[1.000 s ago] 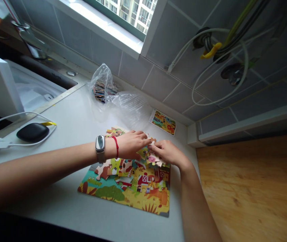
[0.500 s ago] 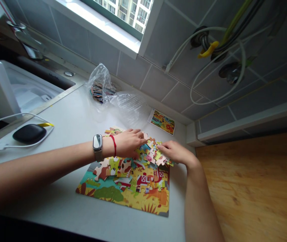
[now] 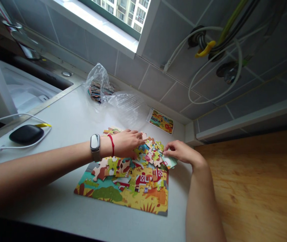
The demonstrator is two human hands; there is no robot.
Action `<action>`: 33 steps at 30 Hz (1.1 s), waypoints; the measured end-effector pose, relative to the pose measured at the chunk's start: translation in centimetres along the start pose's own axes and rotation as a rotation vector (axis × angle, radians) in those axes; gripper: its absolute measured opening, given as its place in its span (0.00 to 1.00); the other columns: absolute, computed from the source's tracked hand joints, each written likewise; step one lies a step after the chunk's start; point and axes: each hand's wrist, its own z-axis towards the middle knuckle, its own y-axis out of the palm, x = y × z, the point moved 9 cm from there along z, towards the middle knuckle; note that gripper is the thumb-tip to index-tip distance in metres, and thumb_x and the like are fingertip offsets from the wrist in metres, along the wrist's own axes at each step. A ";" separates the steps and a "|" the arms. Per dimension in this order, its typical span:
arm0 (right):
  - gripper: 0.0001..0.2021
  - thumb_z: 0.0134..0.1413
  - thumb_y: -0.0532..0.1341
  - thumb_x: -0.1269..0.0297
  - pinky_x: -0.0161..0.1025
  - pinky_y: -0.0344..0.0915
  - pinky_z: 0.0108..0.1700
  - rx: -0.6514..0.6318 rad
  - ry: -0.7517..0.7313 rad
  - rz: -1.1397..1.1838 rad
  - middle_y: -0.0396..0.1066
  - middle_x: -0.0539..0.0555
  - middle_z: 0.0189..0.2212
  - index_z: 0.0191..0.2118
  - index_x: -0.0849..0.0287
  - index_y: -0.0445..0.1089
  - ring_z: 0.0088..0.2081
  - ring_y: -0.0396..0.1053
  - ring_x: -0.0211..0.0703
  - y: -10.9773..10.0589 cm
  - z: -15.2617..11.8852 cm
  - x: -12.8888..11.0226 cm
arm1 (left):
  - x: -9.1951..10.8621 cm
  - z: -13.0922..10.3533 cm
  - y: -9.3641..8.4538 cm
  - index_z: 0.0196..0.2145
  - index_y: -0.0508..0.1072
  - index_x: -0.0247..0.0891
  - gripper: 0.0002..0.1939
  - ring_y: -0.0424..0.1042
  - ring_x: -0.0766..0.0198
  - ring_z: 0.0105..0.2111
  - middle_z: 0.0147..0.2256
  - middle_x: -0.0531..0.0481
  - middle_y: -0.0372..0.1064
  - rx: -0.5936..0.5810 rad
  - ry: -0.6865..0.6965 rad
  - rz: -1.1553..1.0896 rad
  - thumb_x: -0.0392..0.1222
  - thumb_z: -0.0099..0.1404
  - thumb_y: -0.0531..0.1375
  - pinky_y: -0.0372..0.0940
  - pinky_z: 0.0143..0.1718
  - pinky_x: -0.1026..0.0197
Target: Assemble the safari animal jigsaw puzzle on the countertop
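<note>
A farm-and-jungle jigsaw puzzle point(image 3: 108, 194) lies on the white counter, its lower part a joined picture of bushes, grass and animals. Loose puzzle pieces point(image 3: 123, 167) with cow, barn and grass prints are heaped over its upper half. My left hand point(image 3: 127, 143) rests palm down across this heap, fingers stretched out and holding nothing. At the heap's right edge, my right hand point(image 3: 180, 152) has thumb and forefinger pinched on a puzzle piece, mostly hidden by the fingertips. A pale green piece point(image 3: 169, 161) lies just below those fingers.
Behind the puzzle are a clear plastic bag point(image 3: 127, 104) with a stack of pieces point(image 3: 97, 91) and a small picture card point(image 3: 160, 121). A black oval device point(image 3: 26, 134) with a white cable sits at left, near the sink point(image 3: 57, 82). Cables point(image 3: 215, 50) hang by the tiled wall.
My right hand has shifted slightly right, its fingers drawn back from the cow pieces, uncovering a pale green piece. The left hand stays over the heap. The view has moved slightly.
</note>
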 end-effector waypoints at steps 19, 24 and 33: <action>0.14 0.48 0.69 0.53 0.38 0.64 0.34 -0.093 0.010 0.128 0.80 0.56 0.29 0.32 0.60 0.82 0.32 0.71 0.46 0.3 -0.7 1.6 | 0.1 -0.1 0.3 0.64 0.70 0.38 0.32 0.72 0.42 0.60 0.64 0.34 0.67 -0.129 -0.040 0.023 0.48 0.67 0.71 0.69 0.59 0.45; 0.15 0.46 0.70 0.52 0.38 0.63 0.32 -0.100 0.038 0.109 0.79 0.54 0.26 0.31 0.61 0.82 0.29 0.70 0.44 0.0 -0.9 2.4 | 0.0 0.0 0.2 0.62 0.73 0.39 0.31 0.73 0.43 0.60 0.63 0.35 0.69 -0.108 -0.047 0.004 0.47 0.65 0.72 0.70 0.58 0.48; 0.16 0.46 0.72 0.49 0.38 0.63 0.32 0.021 0.124 0.025 0.81 0.56 0.27 0.26 0.60 0.80 0.32 0.74 0.48 -1.0 -0.1 4.9 | -0.2 0.0 0.5 0.63 0.72 0.39 0.32 0.74 0.43 0.58 0.64 0.34 0.68 -0.100 -0.026 0.024 0.49 0.65 0.72 0.70 0.57 0.47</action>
